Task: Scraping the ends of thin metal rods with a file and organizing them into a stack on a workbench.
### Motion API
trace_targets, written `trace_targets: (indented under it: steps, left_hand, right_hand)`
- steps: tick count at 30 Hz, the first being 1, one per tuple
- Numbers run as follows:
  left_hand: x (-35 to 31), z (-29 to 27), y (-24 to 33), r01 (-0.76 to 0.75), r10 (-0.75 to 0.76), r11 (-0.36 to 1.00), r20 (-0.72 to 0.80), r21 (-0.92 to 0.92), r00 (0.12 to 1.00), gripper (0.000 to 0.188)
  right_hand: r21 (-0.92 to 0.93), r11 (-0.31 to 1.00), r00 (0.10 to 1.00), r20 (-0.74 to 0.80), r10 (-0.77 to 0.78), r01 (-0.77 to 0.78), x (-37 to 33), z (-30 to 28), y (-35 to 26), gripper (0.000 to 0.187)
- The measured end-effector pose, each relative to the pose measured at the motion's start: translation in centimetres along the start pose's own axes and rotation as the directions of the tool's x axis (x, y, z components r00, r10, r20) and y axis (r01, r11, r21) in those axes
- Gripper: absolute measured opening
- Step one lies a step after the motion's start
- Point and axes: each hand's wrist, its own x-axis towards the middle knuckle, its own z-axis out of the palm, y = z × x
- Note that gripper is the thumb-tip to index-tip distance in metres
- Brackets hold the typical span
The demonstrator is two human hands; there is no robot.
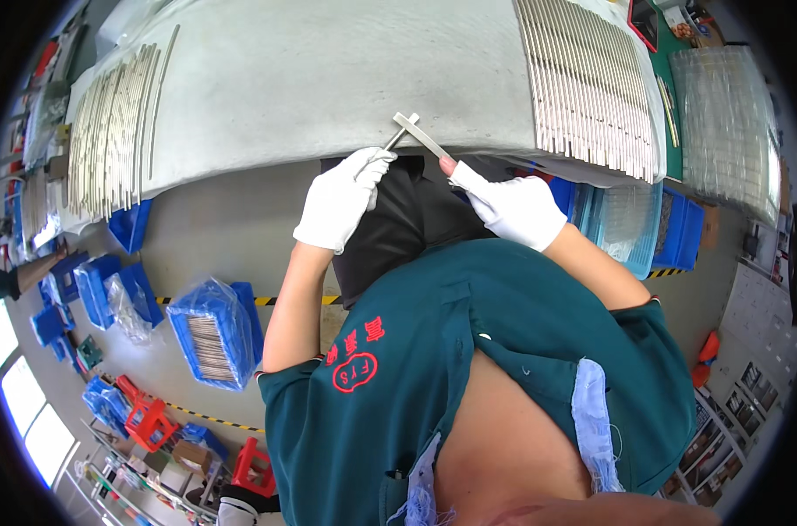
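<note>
We pinched a round metal rod in our gloved left hand, a flat bar in our right hand, over the grey table's near edge, plastic crates below.

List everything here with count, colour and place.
Table: one, grey-white, ahead
Thin rod: one, silver, table's near edge
Flat bar: one, silver, crossing thin rod
Left rods: many, silver, table left
Right rods: many, silver, table right
Wrapped crate: one, blue, lower left
Wrapped stack: one, clear, far right
Bins: several, blue, both sides
Stools: at least two, red, lower left
Shirt: one, dark green, lower middle
Left hand: one, white-gloved, holding thin rod
Right hand: one, white-gloved, holding flat bar
</note>
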Motion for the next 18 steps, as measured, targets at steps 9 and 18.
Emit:
trace_targets:
  steps: [9,18]
  left_hand:
    - [-0.1,-0.1,0.6,-0.019,0.020,0.998,-0.004,0.053,1.000,0.020]
    - [-0.2,0.0,0.8,0.031,-0.029,0.998,0.035,-0.058,0.999,0.020]
  right_hand:
    - [0.031,0.998,0.984,-0.172,-0.050,0.056,1.3,0.8,-0.2,0.053]
    - [-0.026,0.997,0.954,-0.290,-0.082,0.077,2.7,0.8,-0.4,0.059]
